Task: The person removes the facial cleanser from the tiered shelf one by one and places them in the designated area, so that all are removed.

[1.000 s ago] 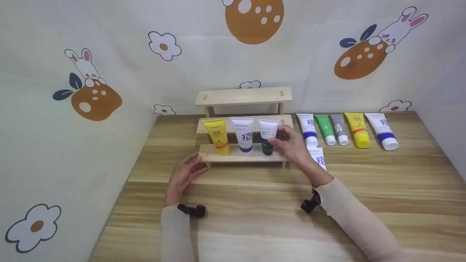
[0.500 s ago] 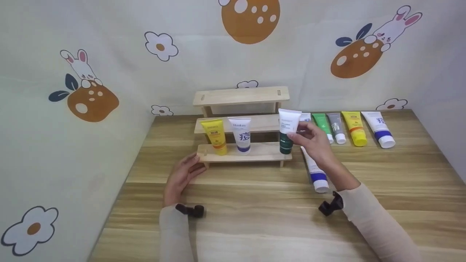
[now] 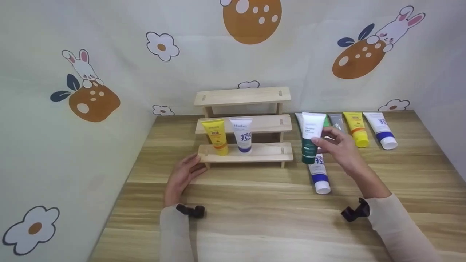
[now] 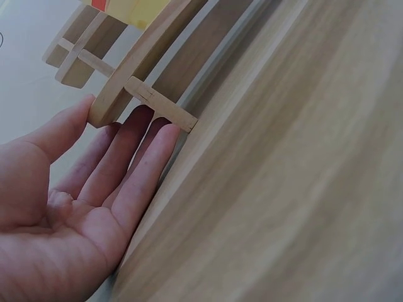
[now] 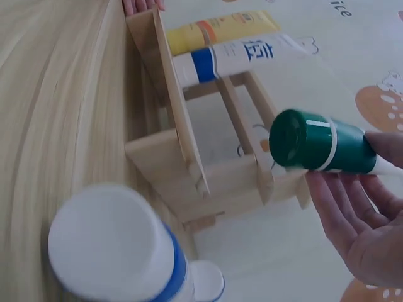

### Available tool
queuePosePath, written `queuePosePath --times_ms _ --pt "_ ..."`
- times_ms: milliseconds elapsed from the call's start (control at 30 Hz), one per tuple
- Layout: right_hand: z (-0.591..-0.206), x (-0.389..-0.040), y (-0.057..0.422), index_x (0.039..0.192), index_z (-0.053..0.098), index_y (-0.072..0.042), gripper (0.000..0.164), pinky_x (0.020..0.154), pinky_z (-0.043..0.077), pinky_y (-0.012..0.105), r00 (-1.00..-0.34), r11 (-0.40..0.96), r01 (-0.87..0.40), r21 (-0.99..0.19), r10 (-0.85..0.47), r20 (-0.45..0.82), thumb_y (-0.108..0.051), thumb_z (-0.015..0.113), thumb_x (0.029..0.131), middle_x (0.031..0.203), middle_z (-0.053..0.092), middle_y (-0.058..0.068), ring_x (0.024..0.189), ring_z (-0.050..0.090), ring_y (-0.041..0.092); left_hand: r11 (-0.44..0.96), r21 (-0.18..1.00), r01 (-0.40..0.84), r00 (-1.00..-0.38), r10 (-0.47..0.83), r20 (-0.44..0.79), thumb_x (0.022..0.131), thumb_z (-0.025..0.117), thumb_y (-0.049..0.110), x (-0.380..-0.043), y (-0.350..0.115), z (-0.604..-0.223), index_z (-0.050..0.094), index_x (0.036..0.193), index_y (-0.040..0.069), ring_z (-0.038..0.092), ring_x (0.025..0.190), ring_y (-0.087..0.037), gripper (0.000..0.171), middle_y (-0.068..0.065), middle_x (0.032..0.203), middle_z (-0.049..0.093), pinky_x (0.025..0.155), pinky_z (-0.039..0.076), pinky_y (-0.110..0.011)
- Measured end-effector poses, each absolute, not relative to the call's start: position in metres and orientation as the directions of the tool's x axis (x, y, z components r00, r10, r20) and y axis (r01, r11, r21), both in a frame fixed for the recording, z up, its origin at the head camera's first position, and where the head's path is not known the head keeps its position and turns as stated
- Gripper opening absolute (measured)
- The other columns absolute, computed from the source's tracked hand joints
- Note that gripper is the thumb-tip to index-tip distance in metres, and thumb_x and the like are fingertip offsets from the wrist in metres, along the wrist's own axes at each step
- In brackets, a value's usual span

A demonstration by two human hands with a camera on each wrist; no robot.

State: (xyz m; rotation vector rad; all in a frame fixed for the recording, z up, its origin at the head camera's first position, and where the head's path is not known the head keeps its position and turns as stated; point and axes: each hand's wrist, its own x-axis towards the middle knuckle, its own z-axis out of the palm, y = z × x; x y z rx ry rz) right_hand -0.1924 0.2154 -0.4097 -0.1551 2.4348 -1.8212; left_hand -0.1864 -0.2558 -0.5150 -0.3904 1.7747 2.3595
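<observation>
Head view showed my right hand (image 3: 340,147) grasping a green-and-white tube (image 3: 309,135) between thumb and fingers, its green end down, just beyond the right end of the wooden rack (image 3: 267,153). From that view it covered part of a white tube (image 3: 320,177) lying on the surface (image 3: 240,211). My left hand (image 3: 181,175) held the other end of the rack's lowest tier, thumb against the board's tip, fingers reaching beneath beside the leg. On that tier a yellow tube (image 3: 215,137) and a blue-banded tube (image 3: 241,134) stood near each other. Farther right lay a grey tube (image 3: 335,120), partly hidden.
</observation>
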Motion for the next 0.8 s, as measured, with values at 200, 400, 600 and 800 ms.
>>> queuePosePath --times_ms 200,400,600,800 --pt "-0.412 -0.188 0.242 0.136 0.050 -0.013 0.053 0.083 0.062 0.019 -0.993 0.332 0.018 -0.943 -0.104 -0.055 -0.042 0.067 0.095 0.117 0.059 -0.009 0.098 0.065 0.002 -0.291 0.914 -0.283 -0.952 -0.027 -0.304 0.101 0.059 0.013 -0.187 -0.254 -0.513 0.036 0.149 -0.004 0.068 0.108 -0.022 0.055 -0.023 0.139 0.051 0.103 0.059 -0.040" --pt "-0.417 -0.193 0.264 0.145 0.040 -0.015 0.060 0.085 0.062 0.020 -0.990 0.354 0.041 -0.934 -0.110 -0.085 -0.040 0.065 0.097 0.118 0.058 -0.015 0.098 0.065 -0.001 -0.282 0.910 -0.305 -0.946 -0.023 -0.324 0.100 0.061 0.015 -0.188 -0.252 -0.512 0.034 0.151 -0.003 0.067 0.110 -0.022 0.060 -0.024 0.144 0.048 0.103 0.059 -0.038" --pt "-0.426 -0.203 0.278 0.159 0.021 -0.016 0.079 0.085 0.062 0.022 -0.980 0.393 0.050 -0.918 -0.160 -0.122 -0.040 0.064 0.098 0.138 0.050 0.008 0.099 0.064 -0.002 -0.295 0.910 -0.292 -0.950 -0.017 -0.310 0.102 0.058 0.012 -0.188 -0.253 -0.514 0.031 0.152 -0.004 0.069 0.104 -0.021 0.059 -0.016 0.126 0.061 0.102 0.059 -0.037" --pt "-0.435 -0.211 0.284 0.161 0.014 -0.029 0.085 0.079 0.064 0.027 -0.975 0.396 0.036 -0.917 -0.188 -0.119 -0.037 0.068 0.096 0.139 0.047 0.014 0.097 0.064 0.005 -0.312 0.909 -0.277 -0.953 -0.031 -0.301 0.102 0.058 0.010 -0.185 -0.254 -0.516 0.031 0.151 -0.006 0.070 0.100 -0.020 0.059 -0.011 0.119 0.061 0.100 0.060 -0.038"
